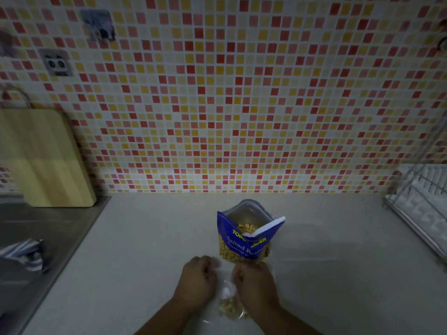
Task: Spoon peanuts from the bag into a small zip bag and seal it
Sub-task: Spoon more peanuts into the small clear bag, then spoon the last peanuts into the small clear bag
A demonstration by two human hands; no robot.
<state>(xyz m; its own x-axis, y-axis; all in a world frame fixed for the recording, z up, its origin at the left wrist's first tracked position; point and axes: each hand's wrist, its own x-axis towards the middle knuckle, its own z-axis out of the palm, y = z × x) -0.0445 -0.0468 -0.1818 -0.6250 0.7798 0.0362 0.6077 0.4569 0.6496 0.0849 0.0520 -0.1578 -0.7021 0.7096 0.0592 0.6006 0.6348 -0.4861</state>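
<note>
A blue bag of salted peanuts (244, 240) stands open on the pale counter (145, 250), with peanuts visible inside its mouth. Just in front of it lies a small clear zip bag (228, 303) with peanuts in its lower part. My left hand (197, 280) and my right hand (255, 284) sit on either side of the zip bag's top, fingers curled and pinching its upper edge. The top strip of the zip bag is mostly hidden between my hands. No spoon is visible.
A wooden cutting board (43, 158) leans on the tiled wall at the left, above a steel sink area (36, 226) holding a striped cloth (26, 253). A white dish rack (420, 204) stands at the right.
</note>
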